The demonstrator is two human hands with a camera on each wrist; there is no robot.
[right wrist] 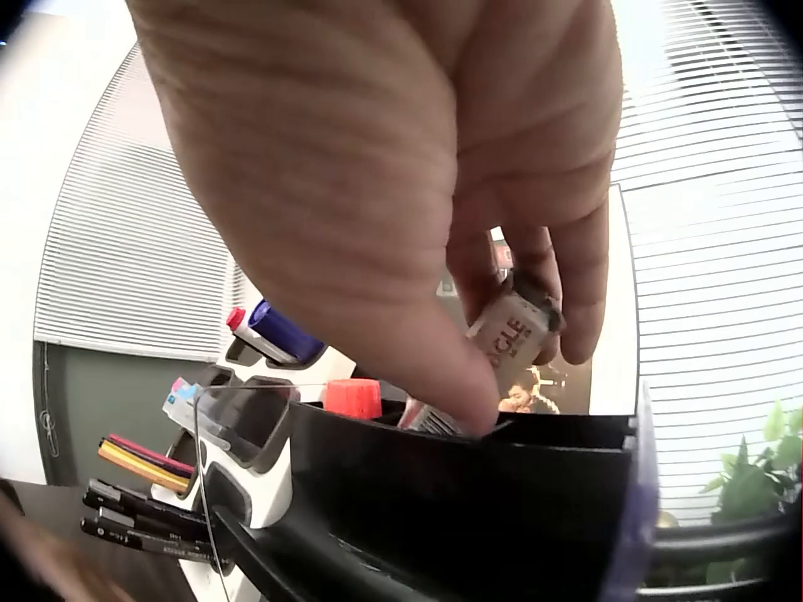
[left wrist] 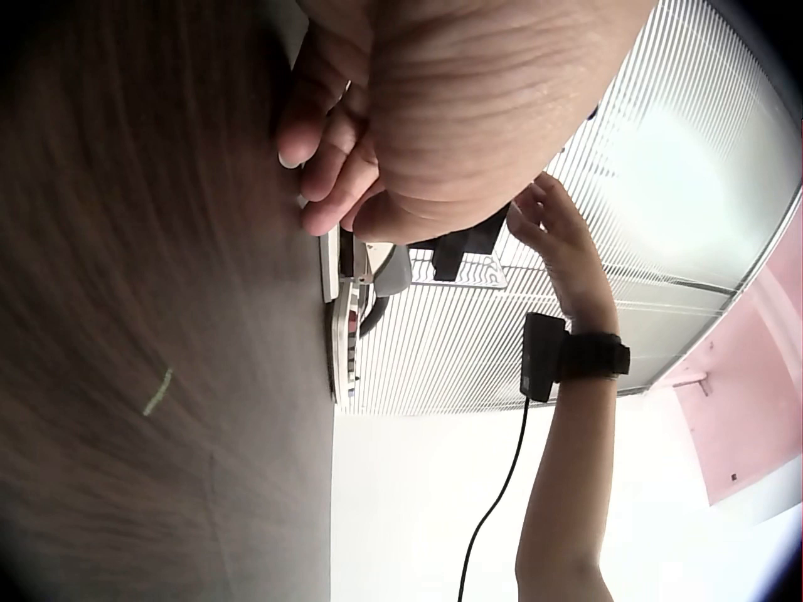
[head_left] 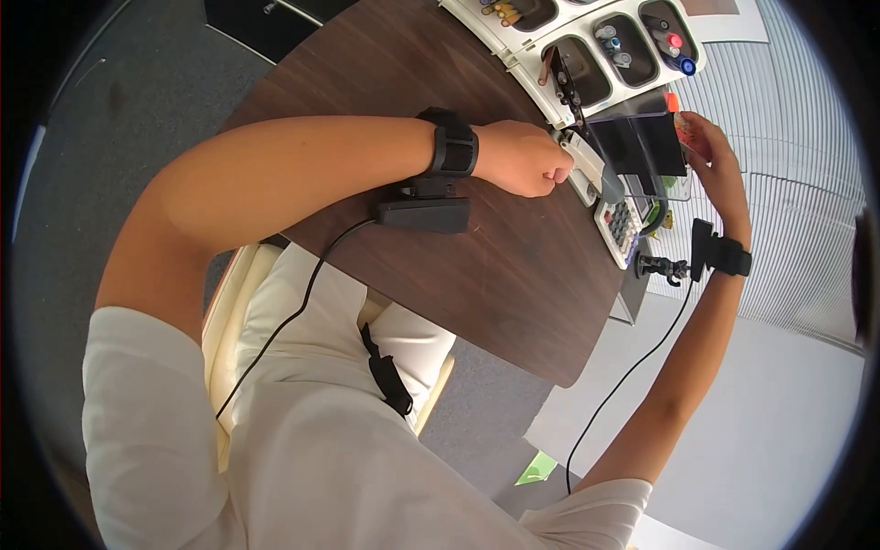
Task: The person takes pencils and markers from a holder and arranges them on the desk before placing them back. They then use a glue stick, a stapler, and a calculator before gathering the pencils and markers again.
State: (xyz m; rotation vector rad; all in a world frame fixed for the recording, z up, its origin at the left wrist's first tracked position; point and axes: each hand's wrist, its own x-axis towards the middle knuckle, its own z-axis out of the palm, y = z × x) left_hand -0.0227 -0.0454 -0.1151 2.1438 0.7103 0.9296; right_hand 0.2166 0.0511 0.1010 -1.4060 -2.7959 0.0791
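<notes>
With fingers curled, my left hand [head_left: 515, 158] grips the near end of a long white stapler-like piece [head_left: 585, 158] with a rounded grey end; in the left wrist view the palm hides most of it. My right hand [head_left: 721, 174] is bent over a black desk holder [right wrist: 464, 514] with a clear panel. Between thumb and fingers it pinches a small white printed packet [right wrist: 508, 336], tilted at the holder's top edge. Beside it, an orange-red cap [right wrist: 354, 399] sticks up from the holder.
A white compartment rack [head_left: 631, 92] with markers and pens stands at the back of the brown table [head_left: 458, 275]. A small white keyboard-like device [head_left: 616, 231] lies below the black holder. Black pens [right wrist: 144, 521] jut from the rack, and cables run from both wrist cameras.
</notes>
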